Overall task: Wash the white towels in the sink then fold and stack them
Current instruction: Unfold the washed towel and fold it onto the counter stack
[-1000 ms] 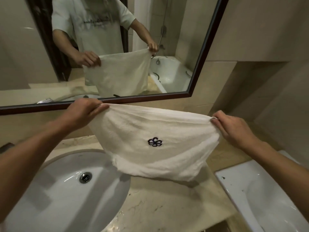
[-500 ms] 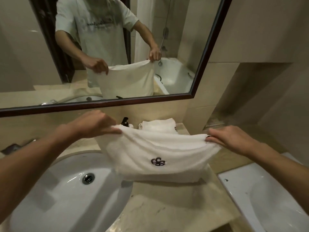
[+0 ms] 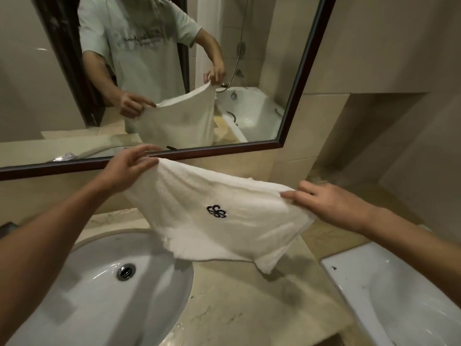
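towel (image 3: pixel 219 221) is back up off the counter (image 3: pixel 237 308), left corner raised high, where a moment ago it was lowered. left hand (image 3: pixel 124 168) and right hand (image 3: pixel 329 203) each pinch a top corner, other fingers loose. looks like shaking out before a fold.

You stood at a beige marble-look countertop (image 3: pixel 232 305) with darker veins running through it. An oval white sink (image 3: pixel 104 290) was set into its left part, its metal drain (image 3: pixel 126 271) in the middle of the bowl. The counter's back edge met the tiled wall just below the dark-framed mirror (image 3: pixel 294 96). To the right, the counter ended beside a white bathtub (image 3: pixel 389 290). A few small water drops lay on the counter by the sink rim.
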{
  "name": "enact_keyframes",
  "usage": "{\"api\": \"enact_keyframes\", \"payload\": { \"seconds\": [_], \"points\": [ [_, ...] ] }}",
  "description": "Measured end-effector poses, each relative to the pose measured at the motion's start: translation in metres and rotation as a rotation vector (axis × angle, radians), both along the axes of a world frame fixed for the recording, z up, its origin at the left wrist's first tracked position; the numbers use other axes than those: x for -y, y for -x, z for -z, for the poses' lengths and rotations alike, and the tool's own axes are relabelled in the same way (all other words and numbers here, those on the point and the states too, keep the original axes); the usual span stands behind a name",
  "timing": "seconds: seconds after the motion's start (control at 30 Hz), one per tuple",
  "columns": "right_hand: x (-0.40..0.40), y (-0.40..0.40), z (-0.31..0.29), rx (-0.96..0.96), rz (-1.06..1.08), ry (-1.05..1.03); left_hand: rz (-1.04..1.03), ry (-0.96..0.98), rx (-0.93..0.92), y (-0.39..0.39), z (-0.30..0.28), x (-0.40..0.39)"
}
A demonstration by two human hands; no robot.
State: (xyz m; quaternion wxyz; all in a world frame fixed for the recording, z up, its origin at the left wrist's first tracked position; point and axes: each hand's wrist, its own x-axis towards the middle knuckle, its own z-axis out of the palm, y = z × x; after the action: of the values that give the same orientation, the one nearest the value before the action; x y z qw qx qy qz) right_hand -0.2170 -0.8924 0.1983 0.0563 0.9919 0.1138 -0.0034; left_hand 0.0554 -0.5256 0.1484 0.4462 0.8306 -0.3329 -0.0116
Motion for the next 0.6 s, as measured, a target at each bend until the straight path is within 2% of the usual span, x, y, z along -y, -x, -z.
{"api": "enact_keyframes", "payload": {
  "seconds": [0.07, 0.17, 0.23, 0.33, 0.43, 0.53, 0.6],
  "points": [
    [0.014, 0.002, 0.009, -0.039, -0.059, 0.029, 0.054, -0.067, 0.137, 0.0, -0.004, -0.002],
    [0.027, 0.004, 0.012, -0.162, 0.046, 0.091, 0.18, -0.224, 0.363, 0.0, -0.012, 0.0],
    [0.035, 0.003, 0.012, -0.088, 0.122, -0.055, 0.235, -0.255, 0.483, 0.008, -0.022, 0.006],
    [0.057, 0.0, 0.014, 0.173, 0.228, -0.426, 0.311, -0.214, 0.609, 0.022, -0.036, 0.009],
    [0.067, -0.002, 0.018, 0.22, 0.399, -0.738, 0.394, -0.192, 0.671, 0.032, -0.045, 0.01],
    [0.065, -0.006, 0.01, 0.236, 0.484, -0.874, 0.425, -0.252, 0.673, 0.039, -0.04, 0.011],
    [0.061, -0.013, 0.003, 0.253, 0.47, -0.834, 0.342, -0.352, 0.582, 0.037, -0.026, 0.015]
  ]
}}
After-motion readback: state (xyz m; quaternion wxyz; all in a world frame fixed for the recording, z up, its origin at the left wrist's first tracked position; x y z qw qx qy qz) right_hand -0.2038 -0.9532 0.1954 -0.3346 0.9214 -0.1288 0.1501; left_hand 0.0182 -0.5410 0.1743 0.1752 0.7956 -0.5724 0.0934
